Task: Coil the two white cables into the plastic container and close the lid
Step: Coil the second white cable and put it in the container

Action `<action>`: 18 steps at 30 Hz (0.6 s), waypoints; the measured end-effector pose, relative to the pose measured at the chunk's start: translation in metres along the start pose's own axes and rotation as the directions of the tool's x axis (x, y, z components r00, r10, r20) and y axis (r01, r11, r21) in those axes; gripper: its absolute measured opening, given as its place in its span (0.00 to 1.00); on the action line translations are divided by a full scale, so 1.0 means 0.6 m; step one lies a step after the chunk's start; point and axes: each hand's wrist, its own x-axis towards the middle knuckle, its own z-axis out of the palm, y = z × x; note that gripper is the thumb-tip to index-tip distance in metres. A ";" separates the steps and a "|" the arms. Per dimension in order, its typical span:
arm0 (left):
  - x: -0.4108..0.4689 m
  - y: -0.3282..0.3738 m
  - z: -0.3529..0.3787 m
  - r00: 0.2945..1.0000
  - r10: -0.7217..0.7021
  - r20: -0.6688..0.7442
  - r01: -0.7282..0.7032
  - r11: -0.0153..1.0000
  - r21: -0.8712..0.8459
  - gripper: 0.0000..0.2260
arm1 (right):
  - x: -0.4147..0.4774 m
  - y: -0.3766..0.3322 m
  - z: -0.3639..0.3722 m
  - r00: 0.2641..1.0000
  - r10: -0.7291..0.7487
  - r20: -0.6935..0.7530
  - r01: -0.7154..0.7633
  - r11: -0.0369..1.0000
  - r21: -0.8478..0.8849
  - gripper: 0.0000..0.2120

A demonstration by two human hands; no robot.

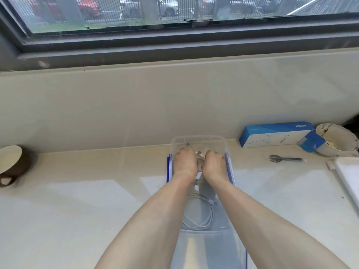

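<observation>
Both hands reach into the far end of the clear plastic container (198,139), the left hand (184,162) and right hand (214,164) curled side by side around a bundle of white cable (200,154), apparently to press it down as a compact loop; how tightly the fingers close cannot be told. A coiled cable (200,212) already lies at the near end, leaving the far end free. No lid can be identified with certainty

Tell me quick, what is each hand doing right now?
Left hand: closed, fingers curled down inside the plastic container; what it grips is hidden.
Right hand: closed the same way beside it, seemingly on a white cable.
</observation>
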 end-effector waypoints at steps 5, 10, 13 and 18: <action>-0.008 -0.001 0.000 0.998 0.060 0.026 -0.062 0.995 0.076 0.13 | -0.006 0.003 0.002 0.997 -0.072 0.007 0.072 0.997 0.016 0.13; -0.028 -0.002 -0.032 0.990 0.111 0.083 -0.115 0.992 0.042 0.14 | -0.018 -0.002 -0.017 0.992 -0.107 0.060 0.110 0.993 -0.039 0.14; -0.050 0.007 -0.055 0.983 0.174 0.062 -0.178 0.982 0.059 0.14 | -0.036 0.002 -0.037 0.979 -0.173 0.104 0.178 0.983 -0.038 0.15; -0.098 0.011 -0.095 0.969 0.246 -0.032 -0.239 0.962 0.130 0.11 | -0.086 0.017 -0.087 0.945 -0.313 0.101 0.306 0.949 0.071 0.13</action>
